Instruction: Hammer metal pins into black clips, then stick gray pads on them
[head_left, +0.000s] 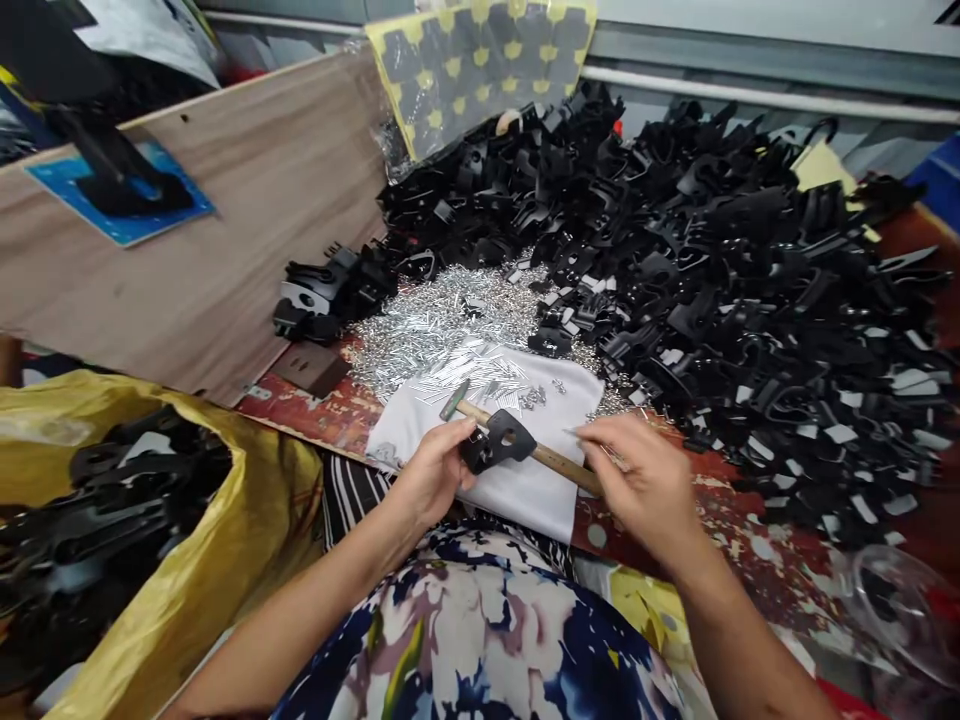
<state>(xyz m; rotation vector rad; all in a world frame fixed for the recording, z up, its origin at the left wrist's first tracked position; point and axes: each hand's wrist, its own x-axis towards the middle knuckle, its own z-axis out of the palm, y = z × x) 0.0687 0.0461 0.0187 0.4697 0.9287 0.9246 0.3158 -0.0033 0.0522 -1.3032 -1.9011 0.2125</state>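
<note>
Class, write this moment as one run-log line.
left hand: holds black clip | right hand: grips hammer | under: white cloth | behind: metal pins, clip heap

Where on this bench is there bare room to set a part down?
Three patches: the near end of the white cloth below the hammer; the worn red tabletop between the right hand and the black parts pile; a narrow red strip between the cloth and the wooden board. Crowded: the silver pins behind the cloth, and that pile.

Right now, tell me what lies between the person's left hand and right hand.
Head view: between left hand and right hand, a black plastic clip sits over a small wooden-handled hammer, on white cloth.
</note>
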